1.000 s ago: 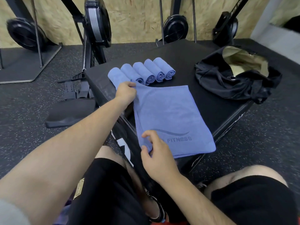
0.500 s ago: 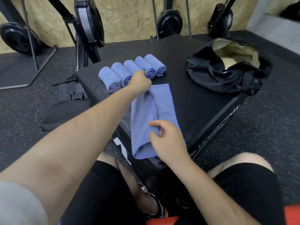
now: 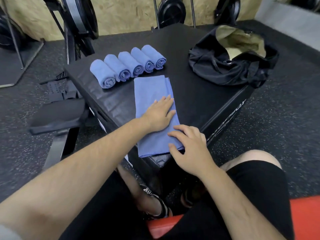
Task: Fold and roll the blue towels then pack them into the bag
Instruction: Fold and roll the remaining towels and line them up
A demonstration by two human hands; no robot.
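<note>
My hands on the folded towel point(image 3: 152, 90)
My left hand point(image 3: 159, 115) presses flat; my right hand point(image 3: 190, 151) rests loose-fingered nearer me, gripping nothing.

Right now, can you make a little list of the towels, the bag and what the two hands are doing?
Rolled: five rolled blue cloth towels in a row on the black padded box
Flat: one folded blue cloth towel, nearer than the rolls
Hands: left hand pressed flat on the folded towel; right hand resting on its near corner
Bag: black fabric bag, open, right side of box, no towel seen inside
</note>
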